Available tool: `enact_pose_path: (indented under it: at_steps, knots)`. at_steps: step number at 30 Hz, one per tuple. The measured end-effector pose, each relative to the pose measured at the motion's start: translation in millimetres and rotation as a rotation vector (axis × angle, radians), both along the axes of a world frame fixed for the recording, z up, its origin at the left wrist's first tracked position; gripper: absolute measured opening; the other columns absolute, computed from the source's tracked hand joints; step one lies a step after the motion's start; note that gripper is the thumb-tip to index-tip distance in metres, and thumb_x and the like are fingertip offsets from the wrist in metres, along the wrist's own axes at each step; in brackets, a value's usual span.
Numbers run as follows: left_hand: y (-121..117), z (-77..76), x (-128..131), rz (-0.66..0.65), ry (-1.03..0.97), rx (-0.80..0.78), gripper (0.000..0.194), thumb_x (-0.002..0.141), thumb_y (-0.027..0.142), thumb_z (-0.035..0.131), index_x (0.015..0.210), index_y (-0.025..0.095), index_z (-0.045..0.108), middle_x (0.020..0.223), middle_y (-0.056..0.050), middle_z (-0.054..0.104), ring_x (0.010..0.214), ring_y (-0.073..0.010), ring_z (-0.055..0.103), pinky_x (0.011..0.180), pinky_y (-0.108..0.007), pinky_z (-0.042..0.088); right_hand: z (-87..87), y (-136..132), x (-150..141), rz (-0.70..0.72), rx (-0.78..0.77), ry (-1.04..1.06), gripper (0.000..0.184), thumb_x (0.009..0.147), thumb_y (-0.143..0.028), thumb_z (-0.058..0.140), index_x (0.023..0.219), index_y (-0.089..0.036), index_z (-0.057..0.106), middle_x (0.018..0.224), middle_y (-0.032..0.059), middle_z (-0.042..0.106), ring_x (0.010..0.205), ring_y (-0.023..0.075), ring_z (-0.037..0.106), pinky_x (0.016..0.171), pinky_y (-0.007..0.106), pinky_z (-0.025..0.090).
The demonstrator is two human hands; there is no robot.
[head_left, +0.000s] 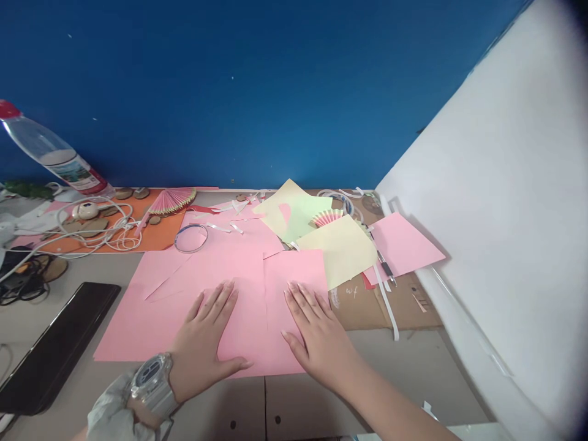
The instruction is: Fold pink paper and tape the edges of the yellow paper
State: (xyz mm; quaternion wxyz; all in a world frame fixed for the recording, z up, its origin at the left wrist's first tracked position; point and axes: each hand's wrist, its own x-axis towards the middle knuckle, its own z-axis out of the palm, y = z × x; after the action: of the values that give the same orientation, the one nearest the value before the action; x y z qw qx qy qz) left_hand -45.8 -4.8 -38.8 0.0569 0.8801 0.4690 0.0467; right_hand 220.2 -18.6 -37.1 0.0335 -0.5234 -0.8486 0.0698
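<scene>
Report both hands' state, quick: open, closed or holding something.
Left hand: open, laid flat on the pink paper, holding nothing.
Right hand: open, also flat on the pink paper, holding nothing.

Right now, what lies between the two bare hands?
In the head view, only flat pink paper with a thin line lies between the left hand and right hand.

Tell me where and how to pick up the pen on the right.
Best pinch the pen across its dark grip, toward its near end, probably coming from above with the right hand, the nearer one. The pen is slim and lying down, and nothing covers that dark grip.
</scene>
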Motion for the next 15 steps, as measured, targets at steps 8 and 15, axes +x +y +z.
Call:
enact_pose_path:
  at_steps: [8,15]
  knots:
    - [2.0,-1.2,-0.7,0.0,0.002,-0.002,0.107,0.07,0.077,0.042,0.147,0.015,0.001,0.152,-0.013,0.013,0.138,-0.0325,0.016,0.11,-0.048,0.009,0.6,0.4,-0.9,-0.004,0.003,-0.015,0.061,0.093,-0.04,0.03,0.146,-0.015,0.015,0.153,0.005,0.009,0.14,0.0231,0.008,0.112,0.044,0.021]
    - [1.0,0.1,1.1,0.005,-0.025,-0.016,0.107,0.069,0.077,0.044,0.147,0.015,0.002,0.152,-0.013,0.016,0.137,-0.0333,0.019,0.109,-0.048,0.01,-0.9,-0.5,0.3,0.001,0.003,-0.034,0.06,0.094,-0.039,0.029,0.146,-0.014,0.014,0.153,0.0052,0.009,0.14,0.023,0.007,0.112,0.044,0.021]
